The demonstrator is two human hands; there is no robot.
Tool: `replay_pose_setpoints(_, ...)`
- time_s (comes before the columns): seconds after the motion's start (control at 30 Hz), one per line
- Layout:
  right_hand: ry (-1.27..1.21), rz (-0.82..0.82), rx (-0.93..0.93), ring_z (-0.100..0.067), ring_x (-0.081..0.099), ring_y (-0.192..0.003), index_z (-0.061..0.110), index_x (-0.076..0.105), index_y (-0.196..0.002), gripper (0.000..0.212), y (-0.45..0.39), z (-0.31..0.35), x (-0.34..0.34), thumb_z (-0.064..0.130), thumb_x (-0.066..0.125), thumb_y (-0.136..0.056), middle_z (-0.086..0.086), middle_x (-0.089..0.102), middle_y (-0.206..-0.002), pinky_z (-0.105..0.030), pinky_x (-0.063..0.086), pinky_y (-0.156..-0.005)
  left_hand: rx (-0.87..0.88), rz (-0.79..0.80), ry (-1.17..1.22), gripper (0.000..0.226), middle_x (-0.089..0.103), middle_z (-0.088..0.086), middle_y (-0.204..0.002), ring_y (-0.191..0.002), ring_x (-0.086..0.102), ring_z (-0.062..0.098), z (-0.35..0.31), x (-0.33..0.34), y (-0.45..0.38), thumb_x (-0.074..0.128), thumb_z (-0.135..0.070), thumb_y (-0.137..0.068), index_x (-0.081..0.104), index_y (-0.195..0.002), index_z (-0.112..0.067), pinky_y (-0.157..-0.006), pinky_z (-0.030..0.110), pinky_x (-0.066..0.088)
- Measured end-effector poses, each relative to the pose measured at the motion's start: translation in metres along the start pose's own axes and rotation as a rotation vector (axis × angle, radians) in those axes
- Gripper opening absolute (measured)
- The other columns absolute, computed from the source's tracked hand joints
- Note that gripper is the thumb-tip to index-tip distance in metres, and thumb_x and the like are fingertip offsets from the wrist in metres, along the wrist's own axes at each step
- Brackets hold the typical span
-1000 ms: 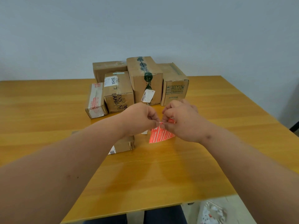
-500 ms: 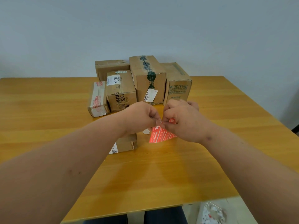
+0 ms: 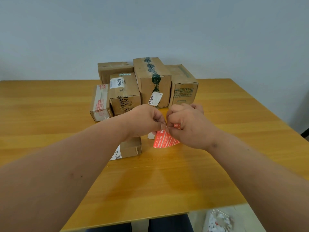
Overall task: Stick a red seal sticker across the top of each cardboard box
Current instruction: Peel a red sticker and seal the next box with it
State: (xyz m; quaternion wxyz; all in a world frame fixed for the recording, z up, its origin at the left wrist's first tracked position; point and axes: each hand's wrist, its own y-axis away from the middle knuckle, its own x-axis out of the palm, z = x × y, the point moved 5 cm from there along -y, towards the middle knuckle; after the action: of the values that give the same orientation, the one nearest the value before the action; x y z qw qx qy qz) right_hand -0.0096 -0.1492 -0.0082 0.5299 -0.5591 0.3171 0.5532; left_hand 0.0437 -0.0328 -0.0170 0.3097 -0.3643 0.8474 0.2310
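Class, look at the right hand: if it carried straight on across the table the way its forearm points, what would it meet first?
Probably the left hand, fingertip to fingertip with the right hand over the red seal sticker; depth is unclear.

Your left hand (image 3: 143, 121) and right hand (image 3: 187, 124) are bare, with no gloves, rings or watch. Both forearms are uncovered, no sleeves reaching them. Dark trousers (image 3: 168, 223) show at the table's near edge.

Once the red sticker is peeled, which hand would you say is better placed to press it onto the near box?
Probably the left hand: the near box lies right under its wrist. The right hand holds most of the sticker, off to the box's right.
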Motion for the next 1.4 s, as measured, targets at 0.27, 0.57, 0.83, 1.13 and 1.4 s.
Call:
replay_pose_setpoints(0.27,-0.055,-0.023,0.025,-0.012,0.049,-0.098,0.032,0.055,-0.068,0.021,0.002,-0.005,0.001,0.030,0.068,-0.085,0.017,0.048,-0.091,-0.044,0.022,-0.097,-0.005,0.031,0.015,0.011,0.066,-0.006,-0.071,-0.067,0.062,0.003,-0.001,-0.003,0.001,0.064,-0.013,-0.091,0.070,-0.083,-0.014,-0.068,0.017,0.046)
replay_pose_setpoints(0.57,0.007,0.114,0.147,-0.013,0.038,-0.112,0.038,0.055,-0.071,0.019,-0.004,-0.008,-0.005,0.048,0.068,-0.081,0.015,0.051,-0.102,-0.041,0.020,-0.102,0.018,0.008,0.086,0.008,0.073,-0.003,-0.078,-0.074,0.068,0.003,-0.001,-0.007,0.001,0.070,-0.018,-0.088,0.073,-0.094,-0.015,-0.067,0.012,0.049)
replay_pose_setpoints(0.83,-0.018,0.135,0.160,-0.014,0.037,-0.112,0.038,0.055,-0.069,0.020,-0.003,-0.006,-0.004,0.048,0.068,-0.081,0.014,0.051,-0.100,-0.043,0.020,-0.104,0.004,0.015,-0.048,0.011,0.073,0.001,-0.086,-0.083,0.067,0.011,-0.002,-0.003,0.001,0.066,-0.022,-0.091,0.072,-0.093,-0.012,-0.072,0.020,0.050)
replay_pose_setpoints(1.13,-0.006,0.069,0.129,-0.015,0.040,-0.109,0.034,0.056,-0.070,0.020,0.000,-0.006,-0.005,0.040,0.067,-0.085,0.016,0.051,-0.098,-0.042,0.020,-0.102,-0.042,0.031,0.051,0.015,0.074,0.011,-0.092,-0.087,0.069,0.020,0.003,0.002,-0.003,0.062,-0.015,-0.093,0.069,-0.095,-0.002,-0.089,0.036,0.052)
replay_pose_setpoints(1.4,-0.006,0.082,0.177,-0.015,0.041,-0.105,0.026,0.065,-0.080,0.023,-0.002,-0.008,-0.007,0.049,0.070,-0.079,0.009,0.058,-0.097,-0.043,0.024,-0.099,-0.048,-0.002,0.135,0.012,0.075,0.006,-0.087,-0.090,0.070,0.020,0.002,-0.002,-0.002,0.064,-0.018,-0.092,0.071,-0.090,-0.009,-0.087,0.031,0.051)
